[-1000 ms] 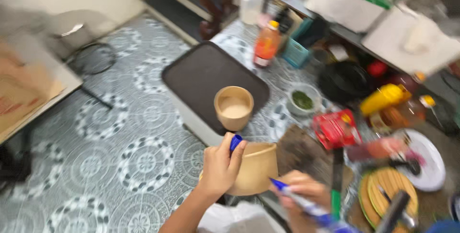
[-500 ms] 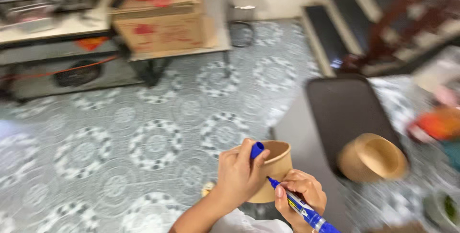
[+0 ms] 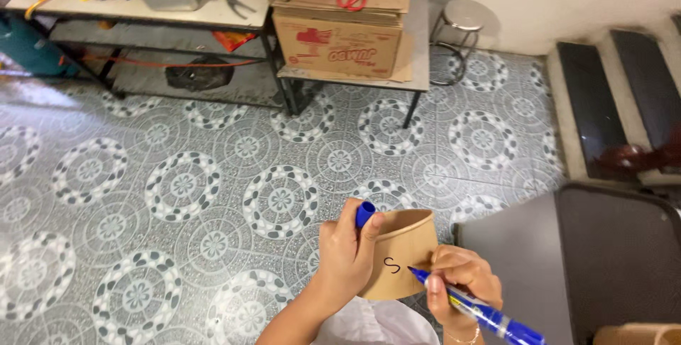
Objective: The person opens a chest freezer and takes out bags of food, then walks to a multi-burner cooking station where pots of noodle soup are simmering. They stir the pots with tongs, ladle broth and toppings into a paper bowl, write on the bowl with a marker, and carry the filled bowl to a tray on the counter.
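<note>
While a brown paper cup (image 3: pixel 401 256) is held tilted in mid-air above the patterned tile floor (image 3: pixel 213 174), the left hand (image 3: pixel 347 256) is closed around its side, and a blue pen cap (image 3: pixel 364 213) is pinched between thumb and fingers at the cup's rim. A blue marker (image 3: pixel 482 311) is gripped by the right hand (image 3: pixel 461 277), its tip set against the cup wall just beside a single dark letter already drawn there. Nothing is resting under the cup; a grey tabletop (image 3: pixel 511 260) with a dark tray (image 3: pixel 617 253) lies to the right, apart from both hands. Risks are judged as follows: the thin wall may be dented or pushed inward if the tip is pressed hard, since support comes from one side only; the stroke may be skewed by the curve and tilt of the wall; fresh ink may be smeared should the left thumb slide across it; the loosely pinched cap may be dropped to the floor. A cardboard box (image 3: pixel 340 36) on a low table is noted beyond.
</note>
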The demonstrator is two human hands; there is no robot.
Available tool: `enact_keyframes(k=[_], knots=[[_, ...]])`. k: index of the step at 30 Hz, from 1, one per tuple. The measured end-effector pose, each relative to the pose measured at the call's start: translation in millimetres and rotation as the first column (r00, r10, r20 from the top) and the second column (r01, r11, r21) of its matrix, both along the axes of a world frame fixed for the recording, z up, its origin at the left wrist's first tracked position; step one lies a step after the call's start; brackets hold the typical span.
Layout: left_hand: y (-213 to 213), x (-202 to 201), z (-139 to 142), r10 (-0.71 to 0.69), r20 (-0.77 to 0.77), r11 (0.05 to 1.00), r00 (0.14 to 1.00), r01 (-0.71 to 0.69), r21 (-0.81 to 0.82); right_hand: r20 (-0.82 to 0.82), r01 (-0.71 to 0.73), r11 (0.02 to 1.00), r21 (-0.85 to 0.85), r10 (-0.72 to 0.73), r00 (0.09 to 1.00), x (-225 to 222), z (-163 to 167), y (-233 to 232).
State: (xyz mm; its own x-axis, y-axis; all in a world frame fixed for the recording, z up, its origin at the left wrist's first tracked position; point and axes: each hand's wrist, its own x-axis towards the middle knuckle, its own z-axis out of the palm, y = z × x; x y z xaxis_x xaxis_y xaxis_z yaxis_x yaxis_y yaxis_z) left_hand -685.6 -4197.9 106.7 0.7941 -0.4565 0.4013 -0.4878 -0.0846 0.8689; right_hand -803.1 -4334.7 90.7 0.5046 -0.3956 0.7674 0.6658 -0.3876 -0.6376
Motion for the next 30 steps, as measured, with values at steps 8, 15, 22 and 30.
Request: enact_keyframes(k=[8, 15, 22, 30], knots=[[1, 31, -6, 0.045, -0.069, 0.999, 0.997, -0.047, -0.028, -0.019, -0.031, 0.999, -0.029, 0.030, 0.999, 40, -8, -12], [-19, 34, -10, 0.029, -0.066, 0.995, 0.997, -0.035, -0.094, -0.018, -0.028, 0.999, 0.037, 0.028, 0.999, 42, -6, -32], [-31, 29, -11, 0.002, -0.053, 0.993, 0.999, -0.008, -0.119, -0.063, -0.001, 1.000, 0.019, 0.002, 0.998, 33, -5, -46], [-36, 28, -16, -0.008, -0.072, 0.987, 0.997, -0.004, -0.159, -0.054, 0.075, 0.994, 0.076, -0.071, 0.996, 31, -4, -47]])
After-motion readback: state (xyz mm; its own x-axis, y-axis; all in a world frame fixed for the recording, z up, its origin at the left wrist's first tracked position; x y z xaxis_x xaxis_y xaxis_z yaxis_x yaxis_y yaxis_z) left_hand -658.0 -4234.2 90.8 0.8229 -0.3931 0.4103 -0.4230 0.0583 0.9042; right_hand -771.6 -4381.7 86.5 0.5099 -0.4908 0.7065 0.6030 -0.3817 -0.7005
